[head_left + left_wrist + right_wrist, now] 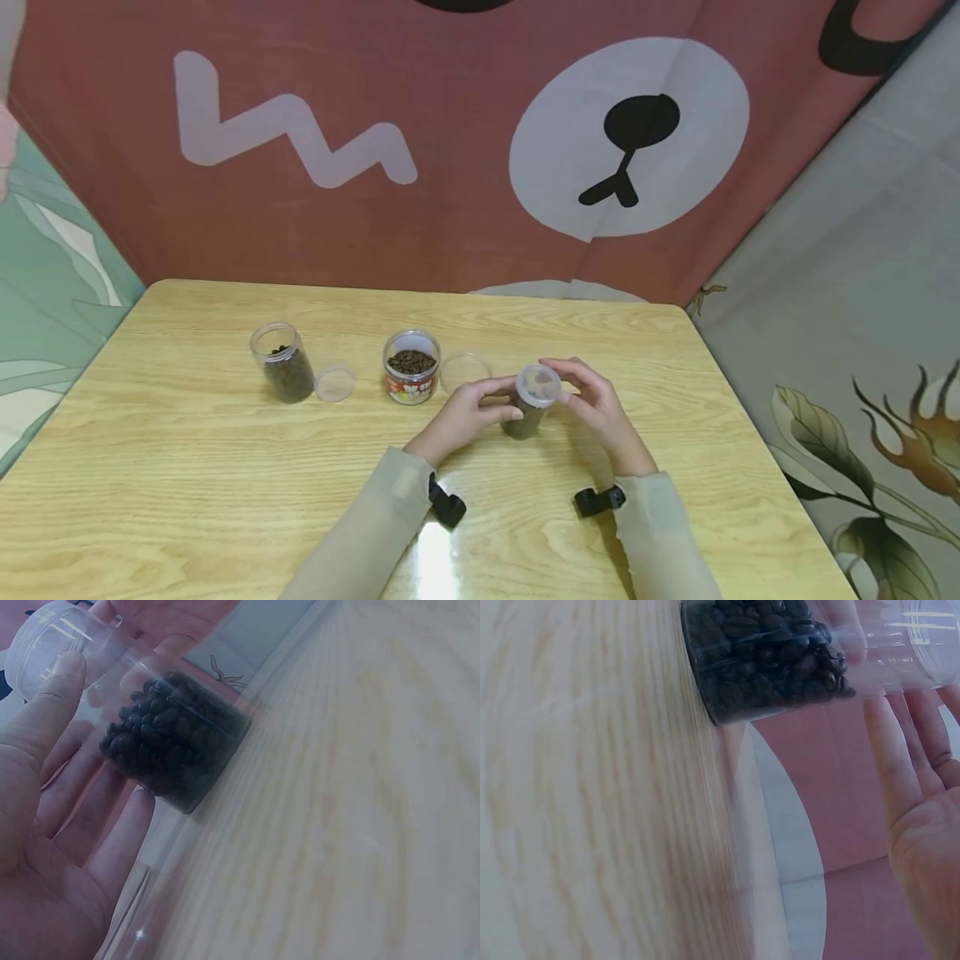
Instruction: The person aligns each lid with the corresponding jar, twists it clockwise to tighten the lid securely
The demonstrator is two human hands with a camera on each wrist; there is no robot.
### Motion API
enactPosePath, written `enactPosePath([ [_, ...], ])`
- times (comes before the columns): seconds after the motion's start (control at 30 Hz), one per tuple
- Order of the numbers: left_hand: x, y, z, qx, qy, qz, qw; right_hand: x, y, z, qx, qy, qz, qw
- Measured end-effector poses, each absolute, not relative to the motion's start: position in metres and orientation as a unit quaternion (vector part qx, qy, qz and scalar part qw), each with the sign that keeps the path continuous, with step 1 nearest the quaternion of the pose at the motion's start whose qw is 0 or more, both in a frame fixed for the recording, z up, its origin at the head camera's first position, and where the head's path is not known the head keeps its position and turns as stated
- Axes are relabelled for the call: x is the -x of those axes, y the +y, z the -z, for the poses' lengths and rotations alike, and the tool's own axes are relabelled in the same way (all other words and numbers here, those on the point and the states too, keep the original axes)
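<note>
A clear plastic jar (522,423) of dark coffee beans stands upright on the table at right of centre, a translucent lid (538,385) on its top. My left hand (468,412) grips the jar from the left, thumb on the near side. In the left wrist view that thumb lies along the jar just below the lid, its fingers behind the wall. From the right, my right hand (600,408) holds the lid's edge between thumb and fingers. The right wrist view shows its fingers (892,750) reaching to the jar's upper part; the thumb is hidden there.
At the left, an uncovered clear jar (288,379) of dark beans stands beside a small flat lid (335,383). Between it and my hands is an uncovered labelled jar (411,387) of brown pieces, with a clear lid (465,372) to its right. A printed curtain (465,225) hangs behind the table.
</note>
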State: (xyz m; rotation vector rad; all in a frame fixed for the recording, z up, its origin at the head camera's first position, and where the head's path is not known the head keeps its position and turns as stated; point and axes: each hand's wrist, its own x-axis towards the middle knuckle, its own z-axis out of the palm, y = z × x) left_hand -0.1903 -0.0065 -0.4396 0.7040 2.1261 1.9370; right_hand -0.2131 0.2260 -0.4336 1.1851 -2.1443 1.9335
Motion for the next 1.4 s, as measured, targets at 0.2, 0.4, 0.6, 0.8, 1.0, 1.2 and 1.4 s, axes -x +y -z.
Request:
enactPosePath([
  [0.2, 0.189, -0.004, 0.441, -0.233, 0.718, -0.649, 0.095, 0.210, 0.228, 0.435, -0.358, -0.672, -0.649, -0.013],
  [0.4, 0.184, 0.000, 0.446, -0.233, 0.720, -0.646, 0.101, 0.204, 0.232, 0.442, -0.341, -0.665, -0.665, -0.017],
  [0.6, 0.184, 0.002, 0.468, -0.232, 0.721, -0.645, 0.105, 0.197, 0.231, 0.448, -0.324, -0.669, -0.668, -0.027],
  [0.8, 0.193, 0.003, 0.489, -0.226, 0.724, -0.644, 0.098, 0.198, 0.229, 0.450, -0.333, -0.673, -0.659, -0.031],
  [1.0, 0.195, 0.002, 0.488, -0.234, 0.724, -0.642, 0.092, 0.201, 0.229, 0.449, -0.343, -0.679, -0.648, -0.034],
  [1.2, 0.198, 0.001, 0.485, -0.229, 0.720, -0.648, 0.091, 0.203, 0.229, 0.441, -0.365, -0.688, -0.627, -0.015],
  [1.4, 0.203, 0.000, 0.479, -0.236, 0.725, -0.641, 0.083, 0.207, 0.228, 0.434, -0.382, -0.679, -0.627, -0.015],
])
